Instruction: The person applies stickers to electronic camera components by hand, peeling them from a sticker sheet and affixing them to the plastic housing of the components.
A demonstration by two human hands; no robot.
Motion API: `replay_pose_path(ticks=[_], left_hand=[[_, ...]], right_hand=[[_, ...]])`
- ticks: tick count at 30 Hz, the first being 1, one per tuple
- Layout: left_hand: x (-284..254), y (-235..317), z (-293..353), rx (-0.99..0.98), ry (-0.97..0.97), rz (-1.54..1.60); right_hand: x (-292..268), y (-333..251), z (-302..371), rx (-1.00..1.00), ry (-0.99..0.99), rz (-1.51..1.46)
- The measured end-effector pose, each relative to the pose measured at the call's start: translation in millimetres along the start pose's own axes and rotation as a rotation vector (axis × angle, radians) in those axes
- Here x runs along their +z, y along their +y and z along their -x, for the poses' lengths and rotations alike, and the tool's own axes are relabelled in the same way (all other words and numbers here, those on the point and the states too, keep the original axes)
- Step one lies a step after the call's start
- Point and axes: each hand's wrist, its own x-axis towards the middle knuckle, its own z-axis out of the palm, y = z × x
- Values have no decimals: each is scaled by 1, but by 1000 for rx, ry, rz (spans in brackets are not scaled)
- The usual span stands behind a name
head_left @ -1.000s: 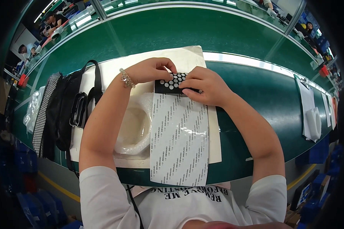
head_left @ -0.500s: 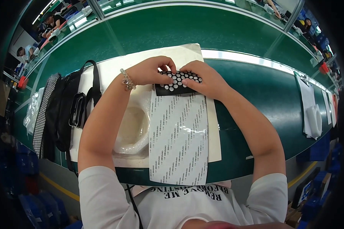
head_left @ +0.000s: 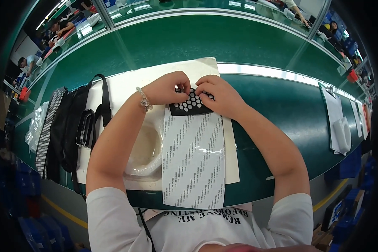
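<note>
Across the top end of a long white printed sheet (head_left: 193, 164) lies a black strip with rows of white round dots (head_left: 192, 110). Whether the two are one piece folded over, I cannot tell. My left hand (head_left: 169, 89), a beaded bracelet at its wrist, pinches thumb and finger together at the strip's upper left. On the strip's right side, the curled fingers of my right hand (head_left: 222, 97) grip it, thumb and fingertips close to the dots. The fingertips partly cover the dots. Under both sheets is a large cream board (head_left: 232, 155).
Beside my left forearm sits a white roundish object in clear wrapping (head_left: 145, 170). Further left are a black strapped bag (head_left: 73, 126) and a clear plastic bag (head_left: 37, 128). A clipboard with papers (head_left: 334, 105) lies at the far right of the green table (head_left: 273, 109). Other people work beyond.
The whole scene sits slightly lower in view. My right thumb and fingers have drawn in over the strip's right part, and my left thumb still presses at its left.
</note>
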Motion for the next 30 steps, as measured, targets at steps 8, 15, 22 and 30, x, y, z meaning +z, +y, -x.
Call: replay_pose_path(ticks=[8,15,22,30], left_hand=[[-1,9,-5,15,55,-117],[-1,17,-2,35,64,-368],[0,24,-2,58,11,-541],[4,34,-2,60,-25,-678]], right_hand=[[1,3,-7,59,12,-45],[0,-2,-8,87,-50,-13],[1,2,-8,-10,8,-1],[4,8,-4,-28,80,-33]])
